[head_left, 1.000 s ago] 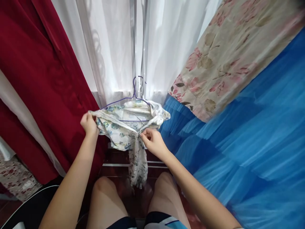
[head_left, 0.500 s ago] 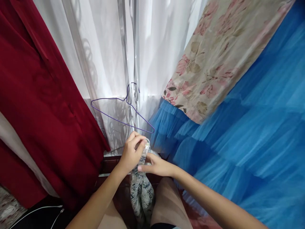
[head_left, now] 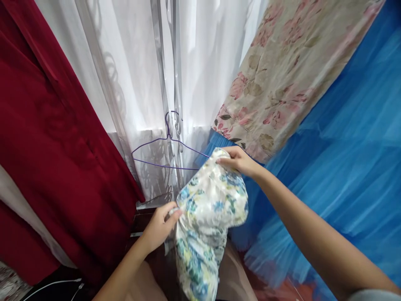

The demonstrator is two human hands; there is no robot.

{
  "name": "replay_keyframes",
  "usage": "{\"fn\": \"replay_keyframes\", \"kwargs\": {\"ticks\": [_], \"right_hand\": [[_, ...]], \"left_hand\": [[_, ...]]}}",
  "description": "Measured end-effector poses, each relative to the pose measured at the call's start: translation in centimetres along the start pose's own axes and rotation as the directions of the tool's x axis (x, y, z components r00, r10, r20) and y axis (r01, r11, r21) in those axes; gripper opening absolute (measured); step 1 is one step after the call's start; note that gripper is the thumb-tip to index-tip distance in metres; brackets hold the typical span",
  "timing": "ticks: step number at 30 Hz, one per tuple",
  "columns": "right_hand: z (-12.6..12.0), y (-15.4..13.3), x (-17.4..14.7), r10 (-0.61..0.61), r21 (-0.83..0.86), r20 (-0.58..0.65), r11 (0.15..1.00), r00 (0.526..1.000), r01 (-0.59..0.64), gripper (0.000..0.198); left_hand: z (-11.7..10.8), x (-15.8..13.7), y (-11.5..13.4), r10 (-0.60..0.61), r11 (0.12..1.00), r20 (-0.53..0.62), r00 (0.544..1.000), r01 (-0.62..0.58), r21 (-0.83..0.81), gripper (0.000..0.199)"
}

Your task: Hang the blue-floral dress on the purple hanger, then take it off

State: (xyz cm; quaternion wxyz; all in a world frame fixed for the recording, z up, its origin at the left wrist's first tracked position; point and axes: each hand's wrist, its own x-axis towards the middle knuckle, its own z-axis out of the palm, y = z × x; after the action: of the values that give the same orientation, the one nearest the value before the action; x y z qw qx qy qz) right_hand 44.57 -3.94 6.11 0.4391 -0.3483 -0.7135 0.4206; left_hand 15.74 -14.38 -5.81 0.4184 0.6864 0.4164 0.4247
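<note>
A white garment (head_left: 216,196) with blue, green and yellow flowers is stretched between my two hands; its exact kind I cannot make out. My right hand (head_left: 236,161) pinches its upper edge, thumb in front. Lower down, my left hand (head_left: 164,221) grips the garment's left edge. The lower part hangs over my lap. Behind it, a purple wire hanger (head_left: 150,164) hangs by its hook on a white metal bar. The garment and my right hand hide the hanger's right end.
A red cloth (head_left: 62,138) hangs at the left. To the right hang a beige floral cloth (head_left: 269,83) and a tiered blue tulle garment (head_left: 338,167). White curtains (head_left: 131,54) cover the back. A white cable (head_left: 52,284) lies at the lower left.
My right hand has moved up and right, spreading the garment that was bunched between both hands. My left hand has dropped slightly. The hanger has swung and turned a little.
</note>
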Motion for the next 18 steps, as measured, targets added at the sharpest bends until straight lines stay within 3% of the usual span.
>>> {"fn": "replay_keyframes", "kwargs": {"ticks": [5, 9, 12, 14, 18], "right_hand": [[2.4, 2.2, 8.3, 0.026, 0.186, -0.026, 0.982, 0.999, -0.021, 0.025], [5.0, 3.1, 10.1, 0.083, 0.266, 0.122, 0.957, 0.989, -0.113, 0.024], [5.0, 3.3, 9.4, 0.083, 0.376, 0.172, 0.915, 0.981, -0.144, 0.023], [4.2, 3.3, 8.6, 0.104, 0.437, 0.195, 0.881, 0.975, -0.181, 0.029], [3.0, 2.8, 7.5, 0.191, 0.459, 0.250, 0.839, 0.949, -0.290, 0.037]], "left_hand": [[-3.2, 2.1, 1.5, 0.171, 0.978, -0.137, 0.976, -0.151, 0.142, 0.019], [-7.7, 1.9, 0.5, 0.094, 0.985, -0.229, 0.969, -0.056, 0.165, 0.020], [-12.2, 1.1, -1.7, 0.027, 0.981, -0.153, 0.988, 0.003, 0.195, 0.026], [-14.8, 0.9, -3.5, 0.026, 0.943, -0.051, 0.998, -0.008, 0.333, 0.028], [-18.7, 2.3, -6.6, 0.051, 0.717, 0.132, 0.990, -0.128, 0.685, 0.026]]}}
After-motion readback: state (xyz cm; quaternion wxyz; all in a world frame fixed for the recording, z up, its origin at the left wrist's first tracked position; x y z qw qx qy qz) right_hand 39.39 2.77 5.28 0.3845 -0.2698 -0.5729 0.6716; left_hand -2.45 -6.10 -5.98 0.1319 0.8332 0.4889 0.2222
